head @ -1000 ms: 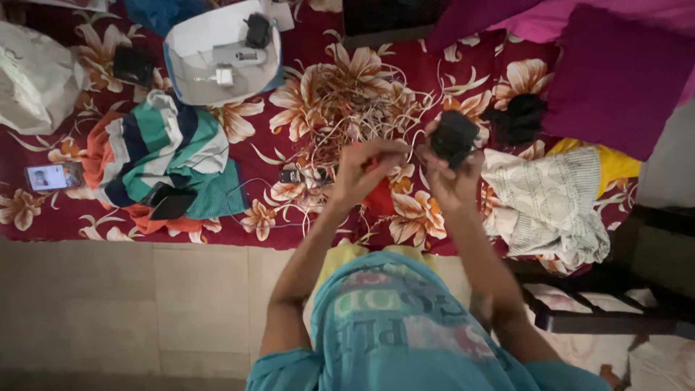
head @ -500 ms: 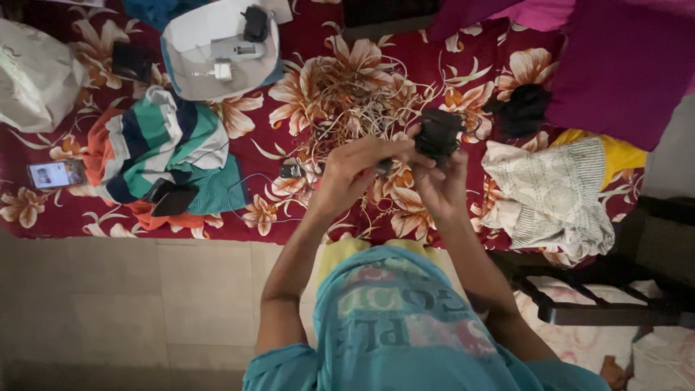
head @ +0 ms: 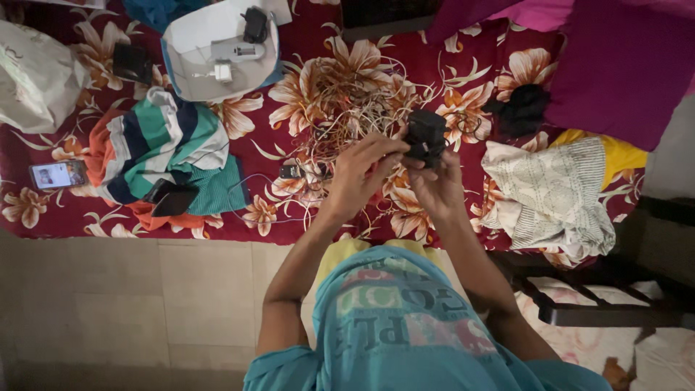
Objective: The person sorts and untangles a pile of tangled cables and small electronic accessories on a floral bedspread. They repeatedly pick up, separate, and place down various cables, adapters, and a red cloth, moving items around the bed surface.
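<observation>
Head view: black adapter (head: 425,135) held upright.

Dim, warm light over a bed spread with a maroon sheet printed with cream flowers (head: 43,217). Below its edge runs a pale beige tiled floor (head: 145,304). Purple cushions (head: 622,65) sit top right, and a dark wooden chair frame (head: 615,311) stands at lower right.

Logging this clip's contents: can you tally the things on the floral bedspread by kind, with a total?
Black bundle held in both hands: 1
Tangled cable pile: 1
White tray of small items: 1
Phone with lit screen: 1
Striped cloth: 1
Pale patterned cloth: 1
Purple pillow: 1
Total: 7
</observation>
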